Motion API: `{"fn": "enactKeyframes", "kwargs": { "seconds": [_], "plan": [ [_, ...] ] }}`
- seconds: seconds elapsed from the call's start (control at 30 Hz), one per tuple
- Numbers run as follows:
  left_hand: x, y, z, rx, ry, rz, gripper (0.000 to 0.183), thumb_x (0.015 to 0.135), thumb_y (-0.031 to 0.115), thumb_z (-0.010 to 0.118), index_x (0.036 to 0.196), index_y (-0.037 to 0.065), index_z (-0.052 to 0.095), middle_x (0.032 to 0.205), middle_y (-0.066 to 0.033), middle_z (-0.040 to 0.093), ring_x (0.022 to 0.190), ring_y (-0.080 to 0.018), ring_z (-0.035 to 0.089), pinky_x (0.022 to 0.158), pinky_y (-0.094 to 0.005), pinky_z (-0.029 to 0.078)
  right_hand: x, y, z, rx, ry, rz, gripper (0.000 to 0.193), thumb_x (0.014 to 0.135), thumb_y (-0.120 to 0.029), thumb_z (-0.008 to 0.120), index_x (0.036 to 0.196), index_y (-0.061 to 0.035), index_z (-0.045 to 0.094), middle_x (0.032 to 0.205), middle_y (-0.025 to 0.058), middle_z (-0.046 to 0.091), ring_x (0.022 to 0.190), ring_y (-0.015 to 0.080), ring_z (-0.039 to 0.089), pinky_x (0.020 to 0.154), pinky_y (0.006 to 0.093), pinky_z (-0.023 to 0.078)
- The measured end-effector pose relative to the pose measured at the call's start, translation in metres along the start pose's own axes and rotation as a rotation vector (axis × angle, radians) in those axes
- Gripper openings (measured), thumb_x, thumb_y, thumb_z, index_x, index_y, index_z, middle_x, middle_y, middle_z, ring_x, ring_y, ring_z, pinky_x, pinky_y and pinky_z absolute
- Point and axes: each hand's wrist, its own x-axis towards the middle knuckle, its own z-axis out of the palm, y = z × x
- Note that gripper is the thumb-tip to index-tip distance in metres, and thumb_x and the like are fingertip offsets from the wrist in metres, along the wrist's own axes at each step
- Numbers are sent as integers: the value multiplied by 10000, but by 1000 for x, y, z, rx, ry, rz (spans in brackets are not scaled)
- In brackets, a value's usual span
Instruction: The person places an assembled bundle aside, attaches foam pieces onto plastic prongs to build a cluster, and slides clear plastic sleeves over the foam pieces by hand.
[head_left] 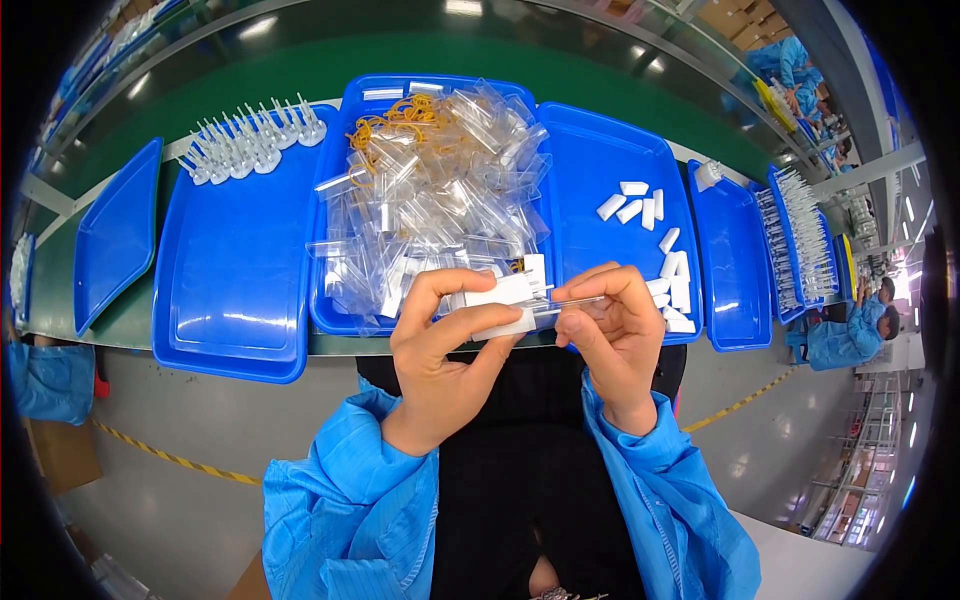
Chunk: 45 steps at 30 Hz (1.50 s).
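Observation:
My left hand (pixel 435 365) is closed around small white rectangular pieces (pixel 502 291), one above another, held over the near edge of the middle tray. Thin prong-like ends stick out from them toward my right hand (pixel 622 350). The right thumb and fingertips pinch a narrow clear plastic piece (pixel 583 301) that meets the ends of the white pieces. Whether it goes over them or only lies against them, I cannot tell. Just beyond my hands, the blue middle tray (pixel 326 308) holds a heap of clear plastic sleeves (pixel 440 190) and yellow-orange rubber bands (pixel 402 118).
The right blue tray (pixel 590 150) has several loose white blocks (pixel 680 292). In the left blue tray (pixel 232 290), white pieces with upright stems (pixel 255 140) stand at the far end. More blue trays flank these on a green bench (pixel 300 55). Other people in blue work farther right.

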Motion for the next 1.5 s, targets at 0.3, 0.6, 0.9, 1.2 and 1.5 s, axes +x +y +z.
{"fn": "enactKeyframes", "kwargs": {
  "seconds": [0.3, 0.6, 0.9, 1.2, 1.5],
  "plan": [
    [1, -1, 3, -28, -25, 29, 289, 716, -56, 758, 985, 33, 701, 1120, -123, 567, 1023, -252, 612, 815, -316, 529, -1, -1, 11, 85, 120, 101, 321, 862, 52, 649, 1129, 27, 472, 1052, 152, 613, 807, 109, 623, 628, 210, 518],
    [3, -5, 23, 119, 28, 180, 431, 750, -109, 665, 1169, -39, 594, 1144, -217, 606, 1084, -370, 611, 910, -405, 514, 1, 25, 22, -359, 220, -209, 1006, 588, -175, 894, 1382, 14, 305, 1300, 169, 396, 1100, 258, 516, 923, 392, 452],
    [4, -17, 32, 194, 41, 277, 403, 749, -73, 732, 1131, -58, 607, 1163, -222, 619, 1078, -372, 631, 896, -403, 538, 3, 23, 15, -519, 236, -267, 981, 595, -174, 856, 1382, 37, 310, 1359, 219, 399, 1126, 311, 512, 922, 392, 448],
    [1, -20, 36, 82, 76, 167, 508, 756, -52, 758, 1221, -69, 552, 1190, -226, 622, 1121, -360, 617, 886, -394, 561, 6, 25, 15, -715, 244, -311, 925, 612, -229, 848, 1370, 26, 385, 1365, 226, 416, 1224, 346, 467, 1000, 419, 412],
    [1, -21, 40, 88, -16, 256, 633, 808, -44, 722, 1352, -68, 400, 1297, -277, 539, 1177, -336, 572, 887, -391, 565, 3, 35, 21, -741, 377, -450, 697, 583, -129, 803, 1217, 35, 566, 1259, 197, 523, 1187, 314, 507, 1032, 441, 386]
  ]
}}
